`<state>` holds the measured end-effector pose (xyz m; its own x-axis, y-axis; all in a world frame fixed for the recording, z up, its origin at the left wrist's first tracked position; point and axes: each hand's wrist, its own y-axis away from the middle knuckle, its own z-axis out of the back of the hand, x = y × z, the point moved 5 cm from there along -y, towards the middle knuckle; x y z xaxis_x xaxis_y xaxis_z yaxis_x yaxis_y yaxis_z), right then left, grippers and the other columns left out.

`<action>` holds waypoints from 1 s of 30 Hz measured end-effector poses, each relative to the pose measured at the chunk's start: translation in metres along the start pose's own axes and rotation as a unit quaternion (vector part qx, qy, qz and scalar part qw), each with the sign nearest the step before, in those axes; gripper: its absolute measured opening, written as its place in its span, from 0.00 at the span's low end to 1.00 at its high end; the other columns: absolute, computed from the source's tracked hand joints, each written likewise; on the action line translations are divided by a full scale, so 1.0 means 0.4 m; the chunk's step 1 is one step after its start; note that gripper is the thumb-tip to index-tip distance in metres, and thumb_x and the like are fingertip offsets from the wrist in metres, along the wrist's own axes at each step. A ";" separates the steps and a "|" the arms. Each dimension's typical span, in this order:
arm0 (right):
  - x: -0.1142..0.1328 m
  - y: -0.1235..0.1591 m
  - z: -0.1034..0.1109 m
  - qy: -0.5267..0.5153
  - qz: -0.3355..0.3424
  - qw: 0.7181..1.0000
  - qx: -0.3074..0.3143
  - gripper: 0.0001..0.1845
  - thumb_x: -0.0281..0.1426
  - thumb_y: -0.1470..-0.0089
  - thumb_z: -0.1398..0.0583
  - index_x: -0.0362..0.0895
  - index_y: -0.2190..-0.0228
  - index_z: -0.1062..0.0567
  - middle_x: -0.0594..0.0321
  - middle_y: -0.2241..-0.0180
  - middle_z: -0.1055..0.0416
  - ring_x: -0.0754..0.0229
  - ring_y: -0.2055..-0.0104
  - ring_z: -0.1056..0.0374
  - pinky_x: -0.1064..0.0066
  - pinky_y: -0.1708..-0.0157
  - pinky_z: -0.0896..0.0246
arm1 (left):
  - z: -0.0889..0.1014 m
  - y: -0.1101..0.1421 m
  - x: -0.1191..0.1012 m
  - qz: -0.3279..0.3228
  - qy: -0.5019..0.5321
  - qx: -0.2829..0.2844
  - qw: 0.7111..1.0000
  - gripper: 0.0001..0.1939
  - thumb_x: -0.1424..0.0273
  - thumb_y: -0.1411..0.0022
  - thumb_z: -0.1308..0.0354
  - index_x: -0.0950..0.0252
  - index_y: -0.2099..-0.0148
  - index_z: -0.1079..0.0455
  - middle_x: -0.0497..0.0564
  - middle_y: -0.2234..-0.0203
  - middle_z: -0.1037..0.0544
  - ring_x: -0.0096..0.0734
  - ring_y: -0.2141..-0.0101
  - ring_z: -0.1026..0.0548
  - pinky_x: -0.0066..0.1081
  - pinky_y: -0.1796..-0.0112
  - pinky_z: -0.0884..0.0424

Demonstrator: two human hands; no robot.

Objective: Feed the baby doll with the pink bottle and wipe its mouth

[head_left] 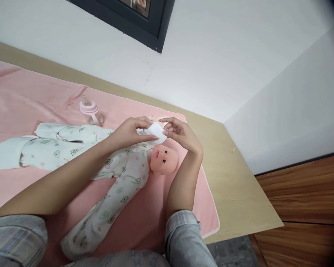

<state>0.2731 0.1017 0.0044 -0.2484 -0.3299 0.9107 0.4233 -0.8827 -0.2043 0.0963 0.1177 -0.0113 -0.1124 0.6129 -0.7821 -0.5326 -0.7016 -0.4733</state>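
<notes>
A folded white cloth or wipe (157,130) is stretched between my two hands, just above a baby doll's head (164,160). My left hand (133,131) pinches its left side between thumb and fingers. At the opposite edge, my right hand (182,134) grips it with thumb and bent fingers. The doll lies on its back in a white printed outfit (125,163), one sleeve stretched toward me. Behind the white cloth, part of a patterned item (156,118) shows; my hands hide most of it.
A pink-topped baby bottle (90,111) stands beside the doll's legs. Under everything lies a pink blanket (208,207) on a pale wooden table (233,193). The wall (189,74) with a dark-framed window (156,35) rises behind. Brown wood panelling (303,196) stands at the right.
</notes>
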 end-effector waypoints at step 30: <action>-0.463 -0.003 0.048 -0.263 -0.178 0.947 -0.048 0.22 0.37 0.44 0.36 0.45 0.49 0.29 0.56 0.53 0.23 0.58 0.50 0.26 0.57 0.38 0.37 | -0.101 0.034 0.029 0.132 -0.194 0.226 0.945 0.08 0.67 0.45 0.44 0.64 0.74 0.34 0.45 0.78 0.31 0.30 0.74 0.33 0.28 0.71 0.45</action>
<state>0.3353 0.1703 -0.1572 0.1191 0.1844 0.9756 0.3067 -0.9414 0.1405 0.1217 0.1009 -0.0432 -0.5435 0.5867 -0.6004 -0.7377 -0.6751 0.0081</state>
